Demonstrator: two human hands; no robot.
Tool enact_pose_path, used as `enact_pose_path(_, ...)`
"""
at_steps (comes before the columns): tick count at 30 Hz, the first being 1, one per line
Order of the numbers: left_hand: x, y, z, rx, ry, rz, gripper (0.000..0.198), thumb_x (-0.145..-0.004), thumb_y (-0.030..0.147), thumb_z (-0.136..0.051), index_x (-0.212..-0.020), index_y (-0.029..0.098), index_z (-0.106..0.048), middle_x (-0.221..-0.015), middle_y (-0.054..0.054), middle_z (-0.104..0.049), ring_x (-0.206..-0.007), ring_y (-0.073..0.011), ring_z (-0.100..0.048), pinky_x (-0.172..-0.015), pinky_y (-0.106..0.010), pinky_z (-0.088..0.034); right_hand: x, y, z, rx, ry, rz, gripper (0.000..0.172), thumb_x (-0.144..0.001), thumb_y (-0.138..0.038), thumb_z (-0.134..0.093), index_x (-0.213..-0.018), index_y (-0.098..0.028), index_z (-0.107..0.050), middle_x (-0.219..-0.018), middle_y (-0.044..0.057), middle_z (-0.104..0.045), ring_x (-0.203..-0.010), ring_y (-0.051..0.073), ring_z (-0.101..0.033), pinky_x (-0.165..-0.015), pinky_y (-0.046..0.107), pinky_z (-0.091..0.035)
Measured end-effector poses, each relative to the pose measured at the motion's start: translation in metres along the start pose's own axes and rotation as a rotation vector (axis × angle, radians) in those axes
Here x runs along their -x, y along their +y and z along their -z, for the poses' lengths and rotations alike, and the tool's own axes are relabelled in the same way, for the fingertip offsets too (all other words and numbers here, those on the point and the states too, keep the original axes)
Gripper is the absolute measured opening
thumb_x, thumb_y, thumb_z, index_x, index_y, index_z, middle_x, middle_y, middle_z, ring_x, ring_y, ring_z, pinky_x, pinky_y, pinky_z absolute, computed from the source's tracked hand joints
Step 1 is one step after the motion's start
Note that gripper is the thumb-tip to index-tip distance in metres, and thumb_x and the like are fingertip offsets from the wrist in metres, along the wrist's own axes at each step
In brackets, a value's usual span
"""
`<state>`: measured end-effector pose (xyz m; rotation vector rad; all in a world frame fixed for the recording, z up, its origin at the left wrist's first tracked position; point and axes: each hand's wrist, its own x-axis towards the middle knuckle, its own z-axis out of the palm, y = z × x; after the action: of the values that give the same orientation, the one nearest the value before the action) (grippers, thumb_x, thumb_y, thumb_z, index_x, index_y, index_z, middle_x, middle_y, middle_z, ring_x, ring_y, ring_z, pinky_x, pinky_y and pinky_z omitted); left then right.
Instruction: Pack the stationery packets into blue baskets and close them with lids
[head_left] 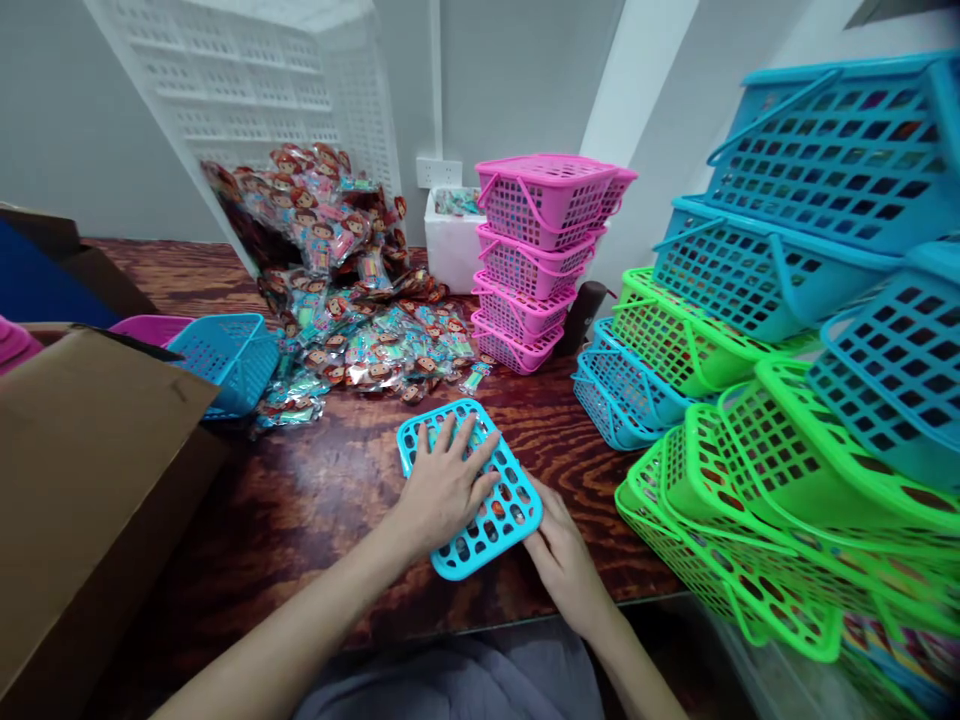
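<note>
A small blue plastic basket [480, 545] with a holed lid sits in front of me on the table. Through the holes, bits of colourful contents show. My left hand [442, 490] lies flat on the lid, fingers spread. My right hand [559, 550] grips the basket's right side near the lid's corner; its fingertips are partly hidden behind the basket. Beyond the basket spreads a heap of small clear-wrapped packets [382, 345] with printed cartoon figures, spilling out of a tipped white crate [255, 80].
Pink baskets [525, 265] stand stacked by a white foam box [450, 245] and a dark bottle [585, 312]. Filled blue baskets [832, 160] and green baskets [750, 530] pile up on the right. At left are a cardboard box [97, 490] and an open blue basket [232, 365].
</note>
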<state>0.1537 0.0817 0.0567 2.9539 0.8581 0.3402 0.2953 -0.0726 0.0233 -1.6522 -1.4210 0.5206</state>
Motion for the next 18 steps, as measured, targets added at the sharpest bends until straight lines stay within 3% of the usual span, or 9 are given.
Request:
enact_pose_path(4,0.001,0.002,0.000,-0.015,-0.001,-0.003,0.052,-0.100,0.051,-0.036,-0.150,0.035,-0.034,-0.157,-0.012,-0.034,-0.144,-0.0396,-0.028,-0.109,-0.071,-0.023,0.005,0.002,-0.006,-0.262,0.048,-0.073,0.039,-0.097,-0.031,-0.050,-0.135,-0.032,-0.058,-0.148,0.005,-0.049,-0.136,0.024,-0.045,-0.116,0.043,-0.034)
enact_pose_path(9,0.002,0.004,0.001,-0.018,0.001,0.001,0.052,-0.101,0.052,-0.033,-0.150,0.035,-0.033,-0.157,-0.010,-0.033,-0.145,-0.0375,-0.027,-0.111,-0.069,-0.021,0.023,0.004,-0.024,-0.552,0.340,-0.292,0.027,-0.091,-0.036,-0.060,-0.113,-0.026,-0.072,-0.139,0.008,-0.058,-0.128,0.027,-0.052,-0.109,0.042,-0.040)
enact_pose_path(13,0.003,0.004,0.001,-0.022,0.011,0.001,0.052,-0.101,0.052,-0.033,-0.150,0.035,-0.034,-0.157,-0.009,-0.033,-0.145,-0.0373,-0.027,-0.112,-0.069,-0.021,0.024,-0.001,-0.033,-0.663,0.496,-0.392,0.026,-0.087,-0.041,-0.065,-0.102,-0.021,-0.072,-0.125,0.009,-0.066,-0.114,0.026,-0.060,-0.100,0.040,-0.046)
enact_pose_path(18,0.001,0.005,0.003,-0.023,0.012,-0.015,0.052,-0.100,0.051,-0.036,-0.149,0.033,-0.036,-0.157,-0.011,-0.034,-0.145,-0.0377,-0.027,-0.112,-0.068,-0.021,0.008,-0.002,-0.025,-0.616,0.618,-0.480,0.032,-0.075,-0.045,-0.076,-0.089,-0.020,-0.061,-0.090,0.003,-0.069,-0.085,0.019,-0.065,-0.080,0.032,-0.052)
